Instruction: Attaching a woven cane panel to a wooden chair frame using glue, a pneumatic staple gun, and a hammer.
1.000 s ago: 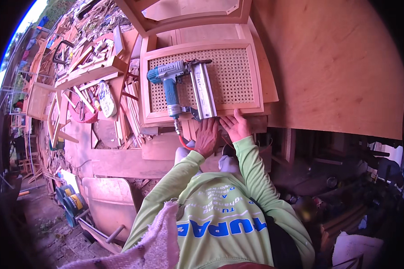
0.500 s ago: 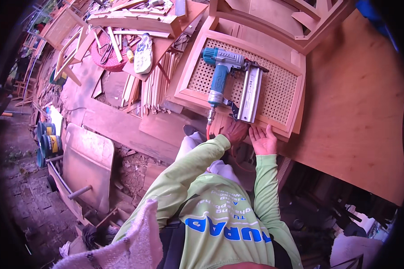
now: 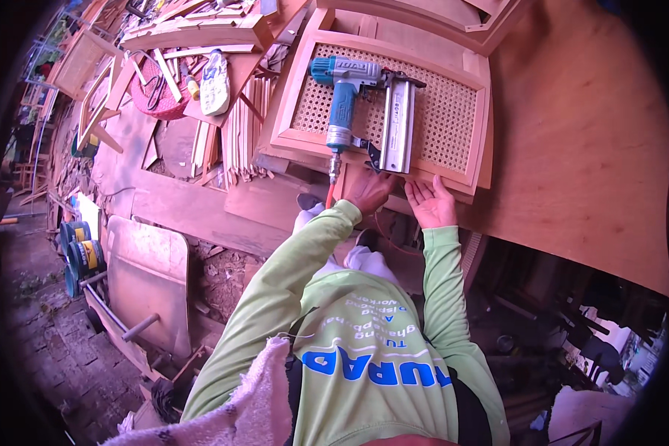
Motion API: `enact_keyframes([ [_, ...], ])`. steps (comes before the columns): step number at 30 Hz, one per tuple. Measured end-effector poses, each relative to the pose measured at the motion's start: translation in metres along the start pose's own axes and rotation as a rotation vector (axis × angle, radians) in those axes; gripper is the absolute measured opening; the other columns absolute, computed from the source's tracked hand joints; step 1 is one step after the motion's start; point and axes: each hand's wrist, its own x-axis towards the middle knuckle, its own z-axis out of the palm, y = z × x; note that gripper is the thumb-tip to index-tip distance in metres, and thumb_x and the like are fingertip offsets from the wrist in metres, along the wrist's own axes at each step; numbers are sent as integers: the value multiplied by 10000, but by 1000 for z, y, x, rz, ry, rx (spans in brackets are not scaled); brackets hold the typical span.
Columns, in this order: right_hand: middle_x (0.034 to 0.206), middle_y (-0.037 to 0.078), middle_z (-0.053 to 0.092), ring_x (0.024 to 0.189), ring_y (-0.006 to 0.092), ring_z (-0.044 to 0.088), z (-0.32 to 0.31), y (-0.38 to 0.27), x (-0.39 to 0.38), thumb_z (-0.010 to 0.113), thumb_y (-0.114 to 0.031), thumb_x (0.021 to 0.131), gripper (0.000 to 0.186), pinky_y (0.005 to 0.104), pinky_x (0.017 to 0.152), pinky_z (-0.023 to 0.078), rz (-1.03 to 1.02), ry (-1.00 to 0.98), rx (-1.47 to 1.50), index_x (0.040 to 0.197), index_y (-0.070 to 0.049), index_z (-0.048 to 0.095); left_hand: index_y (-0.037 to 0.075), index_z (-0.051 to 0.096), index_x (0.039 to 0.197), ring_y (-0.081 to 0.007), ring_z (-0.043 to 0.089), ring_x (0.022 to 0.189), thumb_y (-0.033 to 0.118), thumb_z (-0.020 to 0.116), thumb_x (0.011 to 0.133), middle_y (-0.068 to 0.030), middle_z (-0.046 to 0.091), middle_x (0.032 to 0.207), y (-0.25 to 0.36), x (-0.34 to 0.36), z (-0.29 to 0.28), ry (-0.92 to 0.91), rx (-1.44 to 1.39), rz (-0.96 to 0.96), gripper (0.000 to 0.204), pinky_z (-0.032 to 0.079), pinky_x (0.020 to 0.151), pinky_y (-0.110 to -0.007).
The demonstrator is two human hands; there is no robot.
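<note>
A teal and silver pneumatic nail gun lies across a wooden chair panel with woven cane. A red air hose runs down from its handle fitting. My left hand is at the panel's near edge, just below the gun's magazine; its fingers are bunched together, and what they hold, if anything, is hidden. Beside it my right hand is turned palm up, fingers stretched apart, with fingertips at the panel's near rail and nothing in the palm.
A broad plywood sheet spans the right. At the upper left, a side table bears wood strips, a red basket and a white bottle. Upright thin slats lean below it. Teal buckets stand at far left near a tilted board.
The view has shifted, so the panel and nail gun appear higher and further left. My right hand's fingers are spread a little more upward; both hands stay at the near edge.
</note>
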Motion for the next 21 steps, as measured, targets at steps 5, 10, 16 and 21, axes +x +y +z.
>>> enact_keyframes([
  [5,1256,226,653,1278,383,622,-9,-10,6,673,-268,1051,240,535,1149,492,62,-69,-92,1116,-47,608,49,630,1300,-339,623,1253,184,682,845,-161,661,1305,-2,-11,-15,118,-13,306,477,502,1071,-454],
  [10,1239,231,668,1262,384,636,-13,-12,10,670,-271,1052,232,522,1127,510,86,-109,-106,1111,-54,615,38,595,1217,-339,590,1292,205,645,861,-157,645,1282,6,-17,-24,212,80,602,396,437,1163,-530],
  [16,1254,250,678,1258,386,644,-10,-13,10,664,-303,1054,327,515,1120,515,98,-87,-138,1142,8,615,51,558,1134,-289,641,1073,171,589,903,-119,619,1125,54,-49,-59,26,-31,681,262,553,922,-414],
  [21,1280,248,663,1276,392,627,-9,-13,9,666,-327,1050,418,533,1150,483,112,-87,-152,1201,56,593,20,514,1080,-284,652,949,161,582,895,-120,569,1007,79,-76,-106,-40,-70,606,243,570,824,-402],
])
